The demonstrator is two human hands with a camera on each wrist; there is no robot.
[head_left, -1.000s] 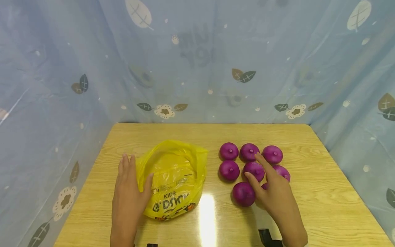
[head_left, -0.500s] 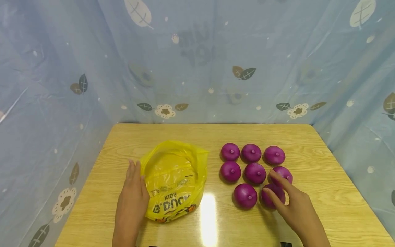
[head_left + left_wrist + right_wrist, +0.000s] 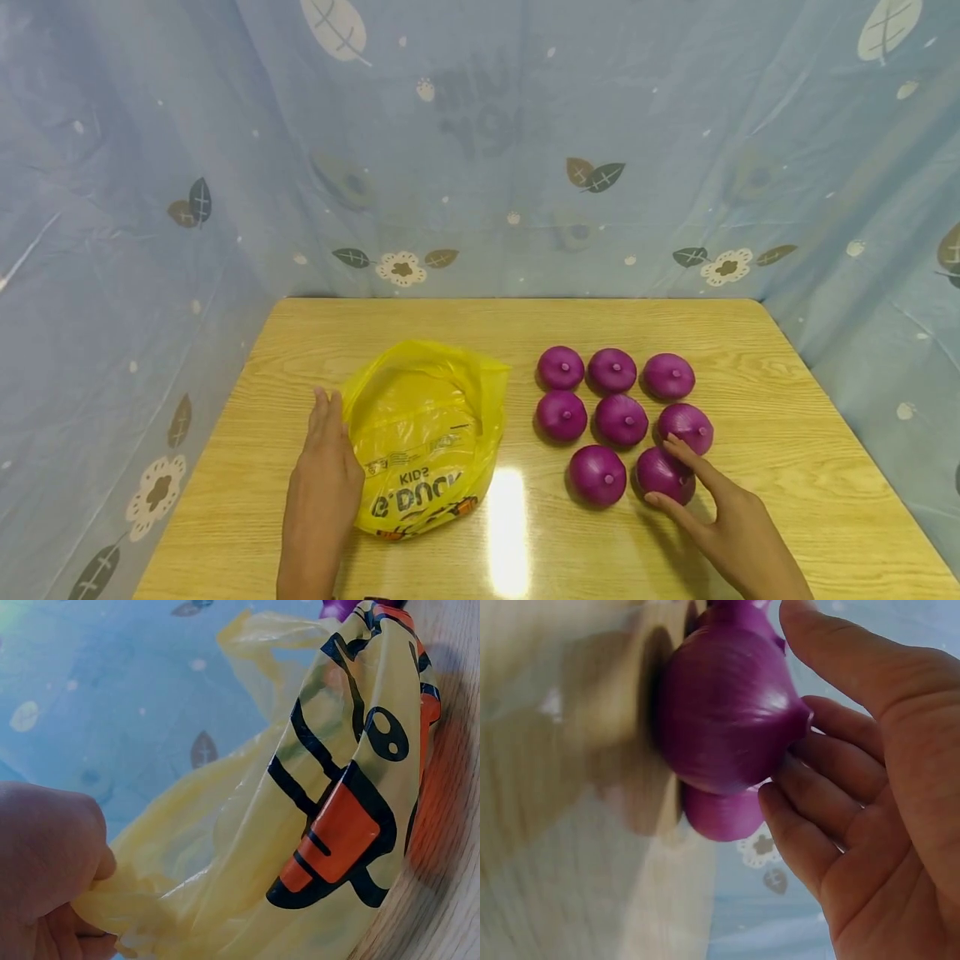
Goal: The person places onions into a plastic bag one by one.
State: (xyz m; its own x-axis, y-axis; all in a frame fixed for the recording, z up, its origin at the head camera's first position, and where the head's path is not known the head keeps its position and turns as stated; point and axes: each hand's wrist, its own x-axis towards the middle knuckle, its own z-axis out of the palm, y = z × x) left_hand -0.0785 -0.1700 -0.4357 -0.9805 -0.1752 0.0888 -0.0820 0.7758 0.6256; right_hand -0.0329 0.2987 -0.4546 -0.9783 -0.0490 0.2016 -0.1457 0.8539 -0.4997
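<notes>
A yellow plastic bag (image 3: pixel 420 442) with duck print lies on the table, mouth open toward the back. At its left edge my left hand (image 3: pixel 321 492) pinches the plastic between thumb and fingers, as the left wrist view shows at the bag's film (image 3: pixel 217 847). My right hand (image 3: pixel 731 512) is spread around the front-right purple onion (image 3: pixel 663 475), thumb on the near side and fingers beyond it. In the right wrist view this onion (image 3: pixel 727 709) rests on the table, with the fingers relaxed beside its tip and the thumb standing away from it.
Several more purple onions, among them a front one (image 3: pixel 597 475), stand in rows beside and behind the one at my right hand. Blue patterned curtains (image 3: pixel 480 150) hang along the back and sides of the wooden table (image 3: pixel 810 450).
My right hand has moved right and toward me, from over the middle onions to the front-right one. My left hand has come right to the bag's edge and taken hold of it.
</notes>
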